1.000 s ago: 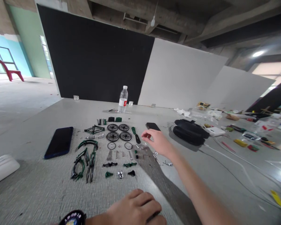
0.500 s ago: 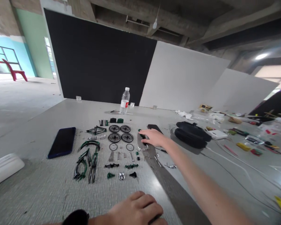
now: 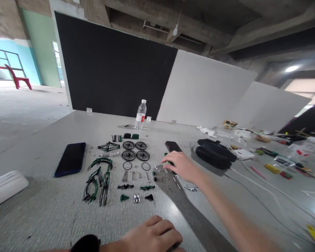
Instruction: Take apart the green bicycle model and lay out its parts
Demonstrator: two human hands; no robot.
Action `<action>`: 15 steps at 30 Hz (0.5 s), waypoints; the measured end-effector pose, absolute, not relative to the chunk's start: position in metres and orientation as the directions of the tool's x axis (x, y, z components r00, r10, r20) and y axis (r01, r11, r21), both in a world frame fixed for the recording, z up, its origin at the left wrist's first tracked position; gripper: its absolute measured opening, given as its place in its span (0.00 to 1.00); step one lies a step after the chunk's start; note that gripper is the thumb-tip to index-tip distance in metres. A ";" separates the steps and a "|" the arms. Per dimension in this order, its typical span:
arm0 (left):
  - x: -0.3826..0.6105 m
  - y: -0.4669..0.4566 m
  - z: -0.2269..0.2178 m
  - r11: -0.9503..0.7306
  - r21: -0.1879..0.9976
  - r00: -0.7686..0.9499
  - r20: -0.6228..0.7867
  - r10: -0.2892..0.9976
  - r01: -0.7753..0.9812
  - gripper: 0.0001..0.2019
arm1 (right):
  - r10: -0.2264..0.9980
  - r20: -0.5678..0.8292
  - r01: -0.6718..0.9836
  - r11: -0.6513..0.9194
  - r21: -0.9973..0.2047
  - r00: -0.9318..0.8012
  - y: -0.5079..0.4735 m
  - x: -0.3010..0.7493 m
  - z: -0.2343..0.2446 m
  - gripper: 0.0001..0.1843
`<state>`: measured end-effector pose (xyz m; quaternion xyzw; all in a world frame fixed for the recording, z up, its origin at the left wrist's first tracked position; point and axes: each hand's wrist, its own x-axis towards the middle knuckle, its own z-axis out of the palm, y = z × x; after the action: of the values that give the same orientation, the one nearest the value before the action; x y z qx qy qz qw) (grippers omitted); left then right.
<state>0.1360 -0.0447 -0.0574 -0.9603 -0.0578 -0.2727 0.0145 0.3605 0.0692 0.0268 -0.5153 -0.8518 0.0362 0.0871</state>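
My right hand hovers over the right side of the laid-out parts. Its thumb and fingers are around a slim dark green and black piece, mostly covered by the hand. Just left of it lie small silver bent pieces. My left hand rests at the front edge with curled fingers; a dark spot shows under them, too hidden to name. Miniature bicycle parts lie in rows: spoked wheels, a green frame, curved mudguards, forks, thin rings, and saddles.
A blue-edged phone lies left of the parts and another phone beyond my right hand. A water bottle stands at the back. A black case, white cables and loose clutter fill the right side.
My right hand has drawn back to the right and slightly nearer, and the dark green piece has moved with it. My left hand stays where it was.
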 end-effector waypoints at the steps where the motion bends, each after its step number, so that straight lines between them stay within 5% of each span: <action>1: 0.136 -0.045 -0.058 -0.993 0.008 0.844 0.526 0.104 0.117 0.09 | 0.874 0.106 0.860 0.486 -0.153 -0.475 0.068 0.355 0.023 0.13; 15: 0.152 -0.035 -0.087 -0.991 0.034 0.748 0.653 0.123 0.133 0.15 | 0.919 0.180 0.927 0.367 -0.070 -0.351 0.196 0.328 0.003 0.09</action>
<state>0.1519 -0.0349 -0.0869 -0.9347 -0.0685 -0.3486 0.0075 0.3279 0.1958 0.0033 -0.5619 -0.8214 -0.0221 0.0946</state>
